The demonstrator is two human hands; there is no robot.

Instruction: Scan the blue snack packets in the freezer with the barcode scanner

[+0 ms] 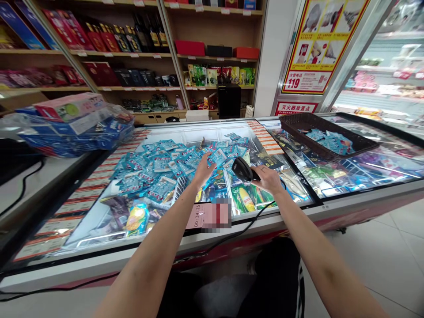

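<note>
My right hand (pixel 269 179) is wrapped round a black handheld barcode scanner (pixel 241 168), its head pointing left. A small blue packet (pixel 218 156) with a pale printed panel is pinched between the thumb and fingers of my left hand (pixel 203 171), facing the scanner. Beneath and to the left spreads a loose heap of similar blue packets (pixel 162 163) on the glass lid of a chest freezer (pixel 265 224). From the scanner a black cable (pixel 243 230) runs down over the freezer's front edge.
A dark brown plastic tray (pixel 361 148) with some blue packets stands at right on the freezer. Plastic-wrapped boxes (pixel 79 123) are stacked at left. Price labels (pixel 79 194) line the lid. Stocked wooden shelves (pixel 132 55) stand behind; a fire-safety poster (pixel 323 48) hangs on the right.
</note>
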